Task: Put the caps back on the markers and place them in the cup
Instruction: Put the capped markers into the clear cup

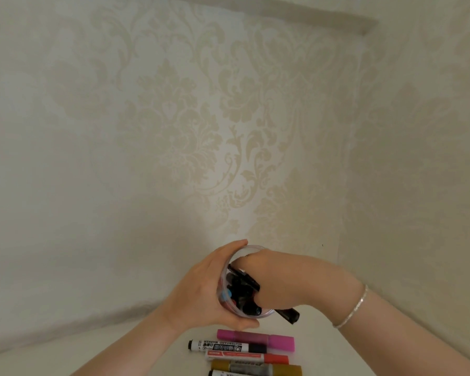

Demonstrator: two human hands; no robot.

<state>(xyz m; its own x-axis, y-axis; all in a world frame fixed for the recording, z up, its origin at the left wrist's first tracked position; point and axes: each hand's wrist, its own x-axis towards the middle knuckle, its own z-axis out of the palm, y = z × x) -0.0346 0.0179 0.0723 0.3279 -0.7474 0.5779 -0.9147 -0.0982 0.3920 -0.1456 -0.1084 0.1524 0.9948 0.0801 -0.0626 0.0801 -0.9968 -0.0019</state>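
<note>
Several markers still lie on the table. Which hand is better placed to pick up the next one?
Probably the right hand: it is over the cup, while the left hand grips that cup; the pink marker lies just below.

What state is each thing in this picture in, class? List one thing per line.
clear cup: held, with markers inside
left hand: grips the cup
right hand: reaching into the cup, fingers hidden
black marker: capped, at the cup's rim
pink marker: capped, lying on the table
whiteboard marker: capped, lying on the table

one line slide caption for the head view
Left hand steadies clear cup; right hand lowers black marker in.
</note>
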